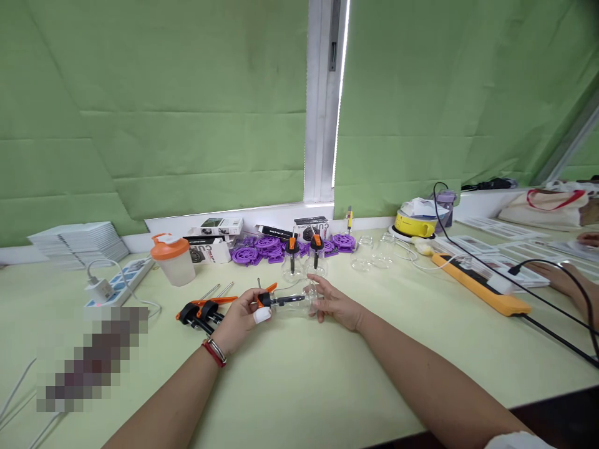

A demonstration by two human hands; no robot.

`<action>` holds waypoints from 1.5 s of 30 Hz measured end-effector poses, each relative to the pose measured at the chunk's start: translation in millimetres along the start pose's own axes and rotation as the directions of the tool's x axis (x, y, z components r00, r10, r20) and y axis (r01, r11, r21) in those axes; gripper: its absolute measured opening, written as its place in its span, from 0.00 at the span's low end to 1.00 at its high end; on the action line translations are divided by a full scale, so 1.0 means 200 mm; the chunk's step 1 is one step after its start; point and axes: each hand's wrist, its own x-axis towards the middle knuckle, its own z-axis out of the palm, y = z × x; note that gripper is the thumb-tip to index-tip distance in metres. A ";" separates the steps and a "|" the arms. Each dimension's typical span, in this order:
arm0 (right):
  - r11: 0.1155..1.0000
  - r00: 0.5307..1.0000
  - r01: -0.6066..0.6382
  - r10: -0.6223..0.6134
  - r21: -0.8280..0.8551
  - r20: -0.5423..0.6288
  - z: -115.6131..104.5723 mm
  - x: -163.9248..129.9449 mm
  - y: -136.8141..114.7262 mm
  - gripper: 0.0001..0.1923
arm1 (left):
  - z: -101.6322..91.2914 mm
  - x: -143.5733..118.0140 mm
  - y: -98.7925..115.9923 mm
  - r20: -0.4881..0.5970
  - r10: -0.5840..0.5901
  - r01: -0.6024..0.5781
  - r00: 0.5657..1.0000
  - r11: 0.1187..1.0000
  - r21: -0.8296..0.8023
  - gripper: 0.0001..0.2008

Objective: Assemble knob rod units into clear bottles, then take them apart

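Above the table a clear glass bottle (296, 308) lies sideways between my hands, with a black rod inside it. My left hand (244, 317) is closed round the black and orange top (264, 299) at the bottle's neck; its thumb has a white wrap. My right hand (337, 304) curls its fingers round the bottle's base. Left of my left hand lie two loose black and orange tops (201, 313) with metal rods. Behind the held bottle stand two similar upright glass bottles (292, 269) with their tops fitted. Two bare glass bottles (362, 255) stand farther right.
Purple plastic parts (264, 249) and small boxes (219, 227) line the back edge. A shaker cup (173, 260) and a white power strip (121, 288) stand left. On the right are an orange power strip (477, 285), cables, a yellow container (414, 224) and another person's arm (564, 280).
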 end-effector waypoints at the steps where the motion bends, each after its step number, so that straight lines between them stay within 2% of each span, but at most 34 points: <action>1: 1.000 1.000 -0.006 0.006 0.001 0.004 0.00 0.00 0.00 0.38 | 0.00 0.00 0.00 0.000 0.003 -0.003 1.000 1.000 -0.002 0.20; 7: 0.999 0.999 -0.037 0.036 -0.008 -0.027 0.00 0.04 0.03 0.28 | 0.00 0.00 0.00 0.005 0.011 -0.011 1.000 1.000 -0.009 0.20; 10: 0.999 0.999 -0.024 0.022 -0.035 -0.040 0.00 0.05 0.05 0.28 | 0.00 0.00 0.00 -0.007 0.011 -0.011 1.000 1.000 0.007 0.20; 13: 0.999 1.000 0.001 -0.001 -0.041 0.000 0.00 0.04 0.04 0.27 | 0.00 0.00 0.00 -0.019 -0.004 0.004 1.000 1.000 0.015 0.20; 18: 1.000 1.000 -0.012 0.012 -0.015 -0.017 -0.01 0.01 0.01 0.38 | 0.00 0.00 0.01 -0.012 0.001 -0.001 1.000 1.000 0.007 0.21; 22: 0.999 0.999 -0.015 0.013 -0.043 -0.038 0.00 0.03 0.03 0.31 | 0.00 0.00 0.02 -0.017 -0.001 0.001 1.000 1.000 0.030 0.21; 31: 0.999 1.000 0.021 -0.021 -0.034 0.003 -0.01 0.01 0.02 0.41 | 0.00 -0.01 0.02 -0.029 0.005 -0.004 1.000 1.000 0.021 0.22; 40: 0.995 0.998 -0.015 0.009 -0.098 -0.059 0.01 0.05 0.05 0.33 | 0.02 -0.01 0.04 -0.042 -0.025 0.026 0.999 0.999 0.024 0.22; 45: 0.999 1.000 0.023 -0.023 -0.049 -0.002 0.01 0.02 0.01 0.38 | 0.01 -0.01 0.03 -0.042 0.005 -0.003 0.999 0.999 0.037 0.20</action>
